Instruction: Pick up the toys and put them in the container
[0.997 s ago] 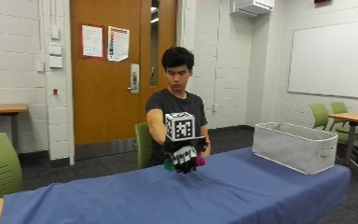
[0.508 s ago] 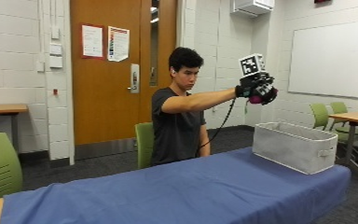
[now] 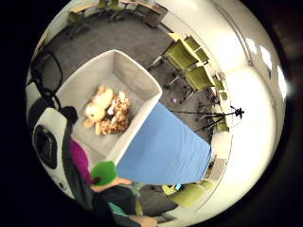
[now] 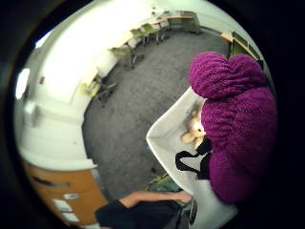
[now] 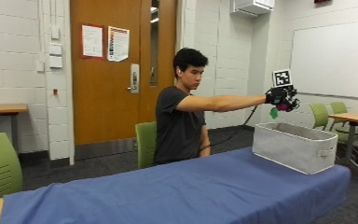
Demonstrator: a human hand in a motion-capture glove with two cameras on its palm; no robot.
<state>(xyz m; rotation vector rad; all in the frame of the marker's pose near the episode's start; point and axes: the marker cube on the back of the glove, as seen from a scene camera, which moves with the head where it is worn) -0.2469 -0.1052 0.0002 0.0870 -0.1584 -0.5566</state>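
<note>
Blue table (image 5: 185, 186), bin (image 5: 291, 147) at right end; right hand (image 5: 280, 97) above it, fingers curled round purple-green toy (image 5: 283, 107).

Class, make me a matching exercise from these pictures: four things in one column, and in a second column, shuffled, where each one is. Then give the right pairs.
Things:
1. purple knitted toy
2. tan plush toys
3. grey fabric container
4. gloved right hand

Places:
A. lying inside the container
B. standing on the blue tablecloth at the table's end
C. held in the gloved hand, above the container
D. stretched out in the air over the container

Pairs: 1-C, 2-A, 3-B, 4-D
</note>
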